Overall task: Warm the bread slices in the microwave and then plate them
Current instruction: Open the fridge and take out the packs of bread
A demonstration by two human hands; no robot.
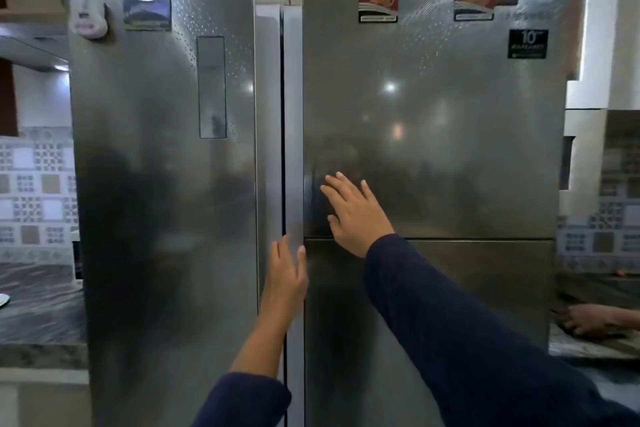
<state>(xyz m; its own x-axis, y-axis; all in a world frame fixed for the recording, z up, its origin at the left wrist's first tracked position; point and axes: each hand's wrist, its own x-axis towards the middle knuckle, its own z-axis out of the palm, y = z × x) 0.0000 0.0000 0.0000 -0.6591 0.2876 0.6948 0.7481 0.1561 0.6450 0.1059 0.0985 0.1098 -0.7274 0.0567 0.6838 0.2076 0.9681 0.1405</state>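
Two hands: both reach forward out of dark sleeves – neither holds anything.
Left hand: the left hand is lower and nearer, fingers straight and close together, tips on or just beside the pale strip between the doors; I cannot tell whether it is touching.
Right hand: the right hand is flat with fingers spread and relaxed against the upper right door, just above the seam with the lower right door.
Fridge: a tall steel fridge whose left door looks closed; whether the right side is fully closed I cannot tell. Stickers run along the top.
Bread slices: not in view. My guess is they sit behind these doors, so the task is at its very start.
Microwave: not in view either.
Handling: bread slices should be light, soft and easy to crush or tear – best lifted with a loose pinch at the crust, or supported from underneath with flat fingers.
Door grip: likely the pale edge by the left fingertips.
Sides: a dark counter and tiled wall on the left.
Far right: another person's hand rests on a worktop.
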